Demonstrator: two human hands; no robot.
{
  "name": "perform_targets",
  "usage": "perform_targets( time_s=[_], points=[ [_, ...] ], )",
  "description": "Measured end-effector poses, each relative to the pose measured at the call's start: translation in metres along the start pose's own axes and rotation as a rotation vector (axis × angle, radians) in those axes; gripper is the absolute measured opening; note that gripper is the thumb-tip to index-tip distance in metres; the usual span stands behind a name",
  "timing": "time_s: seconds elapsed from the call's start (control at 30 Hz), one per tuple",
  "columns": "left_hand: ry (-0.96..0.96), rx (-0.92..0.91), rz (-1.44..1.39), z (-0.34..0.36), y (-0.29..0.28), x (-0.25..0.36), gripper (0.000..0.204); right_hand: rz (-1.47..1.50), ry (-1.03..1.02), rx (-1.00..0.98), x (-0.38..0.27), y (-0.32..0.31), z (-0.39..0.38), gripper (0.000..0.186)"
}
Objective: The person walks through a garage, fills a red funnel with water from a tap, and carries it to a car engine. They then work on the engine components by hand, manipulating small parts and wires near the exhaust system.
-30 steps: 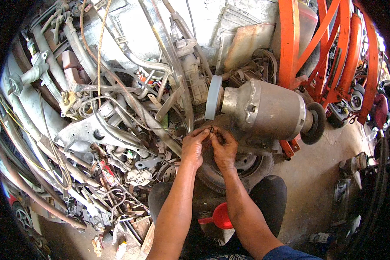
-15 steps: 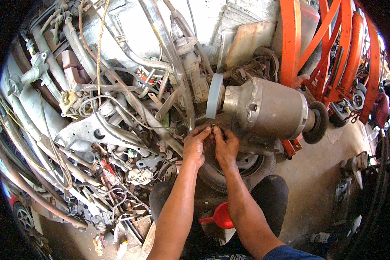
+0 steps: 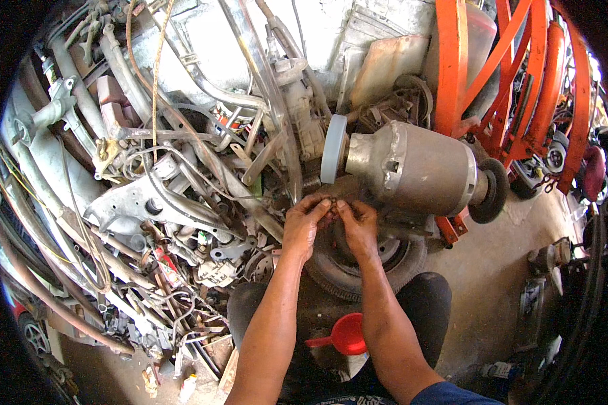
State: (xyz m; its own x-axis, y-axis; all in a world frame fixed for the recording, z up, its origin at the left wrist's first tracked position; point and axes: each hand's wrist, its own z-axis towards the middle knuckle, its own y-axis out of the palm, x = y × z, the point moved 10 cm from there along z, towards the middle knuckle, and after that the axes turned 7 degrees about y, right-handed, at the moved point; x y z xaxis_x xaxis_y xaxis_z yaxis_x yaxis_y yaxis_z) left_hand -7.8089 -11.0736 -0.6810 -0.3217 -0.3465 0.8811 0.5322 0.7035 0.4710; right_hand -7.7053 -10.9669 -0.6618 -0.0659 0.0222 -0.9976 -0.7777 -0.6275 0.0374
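My left hand (image 3: 305, 219) and my right hand (image 3: 358, 223) meet in front of me, thumbs and fingertips pinched close together. Between them is a small dark piece, too small and too covered by the fingers to name. Just beyond the hands stands a bench grinder (image 3: 419, 169) with a brownish metal body. A pale blue-grey grinding wheel (image 3: 332, 150) sits on its left end, slightly above my fingers and apart from them. At its right end is a dark round wheel (image 3: 490, 191). Beneath my hands and the grinder lies a tyre on a rim (image 3: 338, 280).
A red plastic dipper (image 3: 348, 334) is low between my knees. Metal pipes, arms and scrap parts (image 3: 155, 209) pile up along the left. Orange metal frames (image 3: 450, 67) rise at the back right. Concrete floor (image 3: 479, 290) shows to the right.
My right hand has shifted slightly right and its wrist has turned, with the fingertips still close to the left hand's. The grinder has not moved.
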Motion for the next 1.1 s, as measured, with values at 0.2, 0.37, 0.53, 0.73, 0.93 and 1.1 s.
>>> perform_targets(
  time_s=[0.2, 0.37, 0.53, 0.73, 0.93, 1.1],
  points=[
    [-0.005, 0.031, -0.042, 0.000, -0.002, -0.003, 0.019, 0.148, 0.025, -0.030, 0.003, 0.005, -0.001, 0.021],
    [-0.031, 0.070, -0.080, 0.002, -0.005, -0.004, 0.017, 0.191, 0.069, 0.011, 0.001, 0.008, -0.004, 0.021],
    [-0.054, 0.091, -0.151, 0.001, 0.002, -0.007, 0.019, 0.073, 0.100, 0.091, 0.003, 0.003, 0.001, 0.024],
    [-0.089, 0.147, -0.159, 0.004, -0.004, -0.016, 0.025, 0.159, 0.141, 0.126, 0.017, 0.011, 0.008, 0.026],
    [-0.036, 0.194, -0.130, 0.008, 0.004, -0.005, 0.018, 0.163, 0.147, 0.191, 0.022, 0.009, 0.013, 0.018],
    [-0.044, 0.214, -0.132, 0.008, -0.001, -0.004, 0.019, 0.247, 0.120, 0.176, 0.016, 0.017, 0.013, 0.017]
  ],
)
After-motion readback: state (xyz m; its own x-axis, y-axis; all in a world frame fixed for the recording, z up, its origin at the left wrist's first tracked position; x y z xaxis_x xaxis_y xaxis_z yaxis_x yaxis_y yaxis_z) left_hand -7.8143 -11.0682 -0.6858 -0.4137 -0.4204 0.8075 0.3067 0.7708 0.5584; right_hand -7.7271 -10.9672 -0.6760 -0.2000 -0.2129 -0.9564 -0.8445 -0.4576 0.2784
